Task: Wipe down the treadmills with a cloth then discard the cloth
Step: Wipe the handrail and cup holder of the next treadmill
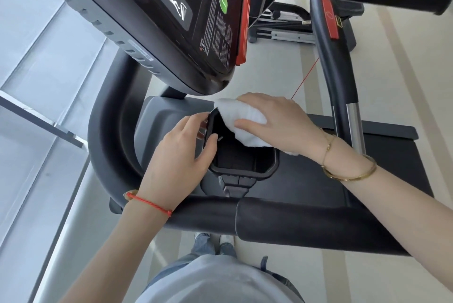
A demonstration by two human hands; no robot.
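A white cloth [241,119] lies bunched over the far right rim of a black cup-holder tray [245,163] set in the grey treadmill console shelf [161,119]. My right hand [277,123] lies over the cloth and grips it, thumb along its near side. My left hand [181,153] holds the tray's left rim, thumb inside the rim and fingers curled round its outer edge. The treadmill's dark display console [171,21] tilts above the tray.
A thick black handrail [282,219] runs across just below the tray, and a curved rail [110,119] bends round its left. An upright handle with a red stop pad [329,18] stands at right. Windows and a sill lie to the left; pale floor beyond.
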